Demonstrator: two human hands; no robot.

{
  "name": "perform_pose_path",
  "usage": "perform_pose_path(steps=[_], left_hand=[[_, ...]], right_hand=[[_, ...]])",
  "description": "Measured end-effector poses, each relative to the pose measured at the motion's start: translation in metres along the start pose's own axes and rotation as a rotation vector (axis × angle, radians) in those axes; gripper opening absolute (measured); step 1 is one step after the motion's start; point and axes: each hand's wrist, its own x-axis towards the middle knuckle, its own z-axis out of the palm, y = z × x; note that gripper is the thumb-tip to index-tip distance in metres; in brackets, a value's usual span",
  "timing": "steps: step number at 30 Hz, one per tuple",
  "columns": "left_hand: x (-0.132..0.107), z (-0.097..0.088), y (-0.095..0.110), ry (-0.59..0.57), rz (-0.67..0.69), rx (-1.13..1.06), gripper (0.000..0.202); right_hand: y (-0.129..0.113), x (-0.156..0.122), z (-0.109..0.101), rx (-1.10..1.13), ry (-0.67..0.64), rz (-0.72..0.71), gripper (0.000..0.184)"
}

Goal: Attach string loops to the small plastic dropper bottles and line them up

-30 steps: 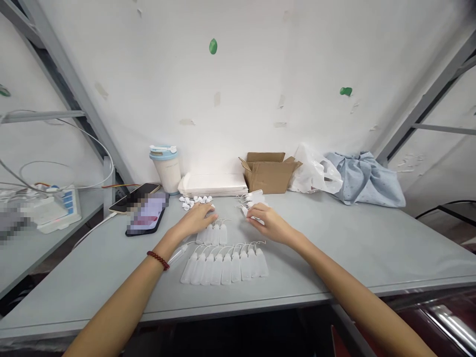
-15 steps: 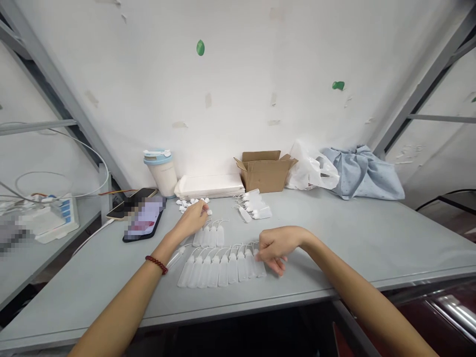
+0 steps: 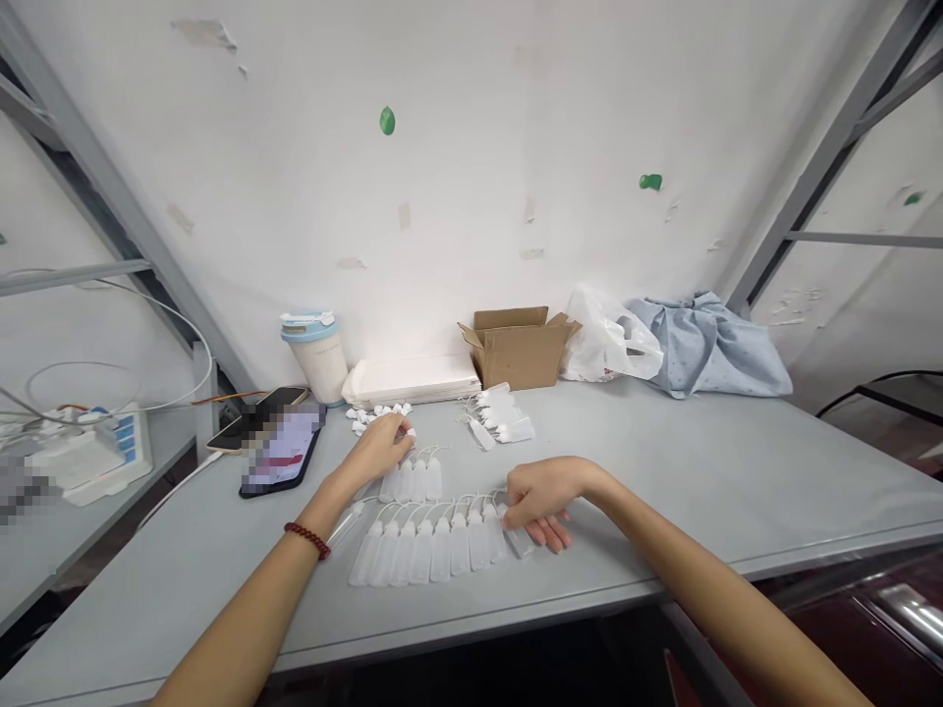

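Note:
A front row of several small white squeeze bottles (image 3: pixel 431 548) lies side by side on the grey table (image 3: pixel 663 491). My right hand (image 3: pixel 541 496) rests at that row's right end, fingers curled on the last bottle (image 3: pixel 518 541). A shorter back row of bottles (image 3: pixel 416 481) lies behind. My left hand (image 3: pixel 383 447), with a red bead bracelet on its wrist, pinches a small white cap (image 3: pixel 410 433) just above the back row. Loose white caps (image 3: pixel 377 413) lie beyond it. A pile of more bottles (image 3: pixel 501 413) sits further back.
Two phones (image 3: pixel 276 442) lie at the left. A lidded cup (image 3: pixel 315 355), a flat white stack (image 3: pixel 413 378), an open cardboard box (image 3: pixel 518 349), a plastic bag (image 3: pixel 608 339) and blue cloth (image 3: pixel 711 344) line the wall. A power strip (image 3: pixel 81 457) sits on the left shelf.
My right hand came from the back pile down to the right end of the front row with a bottle. My left hand lifted from the back row toward the caps and pinched one.

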Motion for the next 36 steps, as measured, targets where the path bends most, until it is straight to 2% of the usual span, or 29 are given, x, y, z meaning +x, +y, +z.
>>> perform_pose_path(steps=[5, 8, 10, 14, 18, 21, 26, 32, 36], left_hand=[[-0.006, -0.013, 0.008, 0.018, 0.007, -0.046, 0.017], [-0.012, -0.023, 0.021, -0.021, 0.021, -0.137, 0.015], [-0.017, -0.027, 0.031, -0.075, 0.018, -0.226, 0.015], [-0.022, -0.026, 0.046, -0.149, 0.03, -0.296, 0.015], [-0.022, -0.019, 0.051, -0.194, 0.061, -0.372, 0.016], [-0.022, -0.017, 0.054, -0.214, 0.081, -0.511, 0.018], [-0.022, -0.017, 0.06, -0.223, 0.069, -0.701, 0.021], [-0.023, -0.015, 0.061, -0.252, 0.053, -0.754, 0.02], [-0.024, -0.015, 0.063, -0.254, 0.026, -0.699, 0.022]], right_hand=[[0.002, -0.002, 0.0, -0.037, 0.119, 0.074, 0.031], [0.005, -0.006, -0.002, -0.044, 0.158, 0.039, 0.03], [0.006, -0.009, -0.004, -0.02, 0.231, -0.022, 0.025], [0.008, -0.006, -0.007, 0.037, 0.518, -0.227, 0.017], [0.006, 0.008, -0.005, 0.017, 0.814, -0.42, 0.02], [0.005, 0.02, -0.001, -0.061, 0.944, -0.5, 0.02], [0.006, 0.033, 0.003, -0.152, 1.019, -0.575, 0.007], [0.009, 0.041, 0.005, -0.223, 1.071, -0.577, 0.025], [0.01, 0.042, 0.005, -0.229, 1.052, -0.566, 0.029]])
